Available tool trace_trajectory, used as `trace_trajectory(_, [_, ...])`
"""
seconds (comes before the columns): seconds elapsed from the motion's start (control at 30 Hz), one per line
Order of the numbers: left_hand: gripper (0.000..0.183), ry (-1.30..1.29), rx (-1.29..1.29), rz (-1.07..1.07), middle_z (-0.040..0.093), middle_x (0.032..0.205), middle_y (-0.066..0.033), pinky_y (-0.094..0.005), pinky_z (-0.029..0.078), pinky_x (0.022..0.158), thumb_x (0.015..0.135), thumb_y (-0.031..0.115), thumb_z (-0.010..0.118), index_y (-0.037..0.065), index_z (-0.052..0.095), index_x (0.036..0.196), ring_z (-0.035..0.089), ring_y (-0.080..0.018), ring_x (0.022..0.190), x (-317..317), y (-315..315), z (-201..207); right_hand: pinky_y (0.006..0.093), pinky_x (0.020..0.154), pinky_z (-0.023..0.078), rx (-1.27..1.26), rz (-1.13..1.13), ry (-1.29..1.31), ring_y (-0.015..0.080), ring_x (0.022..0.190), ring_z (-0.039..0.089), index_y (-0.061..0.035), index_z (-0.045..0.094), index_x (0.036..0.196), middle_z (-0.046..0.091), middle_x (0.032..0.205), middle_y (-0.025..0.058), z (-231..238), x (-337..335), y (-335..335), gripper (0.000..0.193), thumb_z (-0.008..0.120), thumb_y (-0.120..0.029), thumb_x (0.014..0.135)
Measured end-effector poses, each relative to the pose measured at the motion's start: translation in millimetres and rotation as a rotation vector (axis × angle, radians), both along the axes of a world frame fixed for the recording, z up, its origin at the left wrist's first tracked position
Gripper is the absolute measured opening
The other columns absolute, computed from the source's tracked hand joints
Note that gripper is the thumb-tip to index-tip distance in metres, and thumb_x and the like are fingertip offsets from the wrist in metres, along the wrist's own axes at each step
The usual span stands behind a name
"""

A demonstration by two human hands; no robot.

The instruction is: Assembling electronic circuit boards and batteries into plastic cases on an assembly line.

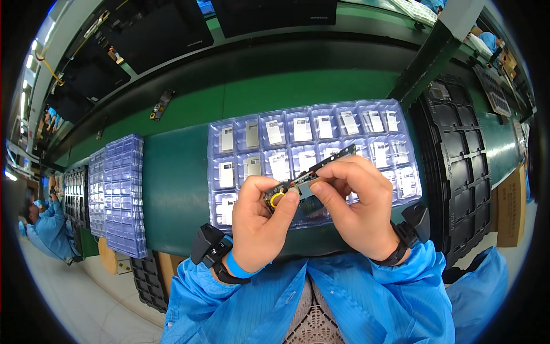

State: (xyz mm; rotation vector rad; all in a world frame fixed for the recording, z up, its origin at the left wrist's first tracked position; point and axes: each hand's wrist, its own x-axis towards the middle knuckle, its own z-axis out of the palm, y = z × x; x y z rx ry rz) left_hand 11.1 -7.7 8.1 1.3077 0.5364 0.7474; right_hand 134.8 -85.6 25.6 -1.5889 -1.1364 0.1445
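Two blue striped fabric sleeves (206, 298) lead to two bare hands. Each wrist carries one black strapped device (213, 246); the left also wears one bright blue band (239, 266).

Left hand (260, 213): closed, thumb and bent fingers grasping the near end of one slim dark circuit-board assembly (308, 176) with a yellow ring. Right hand (360, 198): thumb and fingers nearly together, pinching the assembly toward its far end. The right thumb touches one flat grey rectangular piece (305, 190) between the hands; whether it is joined to the assembly cannot be determined. The assembly is held tilted above one clear, bluish plastic compartment tray (236, 153).

The tray lies on a dark green tabletop (175, 178). Its far row counts eight compartments, each with one flat pale rectangular part (301, 129); nearer rows are partly hidden and not fully countable.

Left of the tray stand two stacks of similar clear trays (125, 195); to its right, one tall stack of black moulded trays (458, 166).

Beyond, one further dark circuit assembly (162, 105) lies on a green ledge (252, 94), below three dark-backed monitors (269, 14).
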Motion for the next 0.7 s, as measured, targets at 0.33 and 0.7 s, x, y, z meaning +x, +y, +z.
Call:
trace_trajectory(0.33, [0.015,-0.023,-0.028,0.009,0.049,0.073,-0.0006,-0.016,0.032,0.048,0.084,0.003,0.052,0.002,0.039,0.092,0.041,-0.0007,0.061,-0.9,-3.0,1.0,0.0229,0.047,0.04,-0.001,-0.045,-0.027,0.0126,0.056,0.049,-0.0028,0.059,0.079,0.044,0.077,0.0056,-0.3,-0.6,-1.1,0.017,0.068,0.0,0.064])
trace_trajectory(0.7, [0.015,-0.027,-0.009,0.026,0.047,0.073,0.0003,-0.016,0.032,0.047,0.084,0.003,0.052,0.002,0.039,0.091,0.04,-0.0004,0.06,-1.8,-2.9,1.1,0.0211,0.046,0.04,0.022,-0.068,-0.053,0.0098,0.054,0.048,-0.0043,0.056,0.082,0.043,0.08,0.0055,-0.7,-2.6,0.2,0.024,0.069,0.002,0.062])
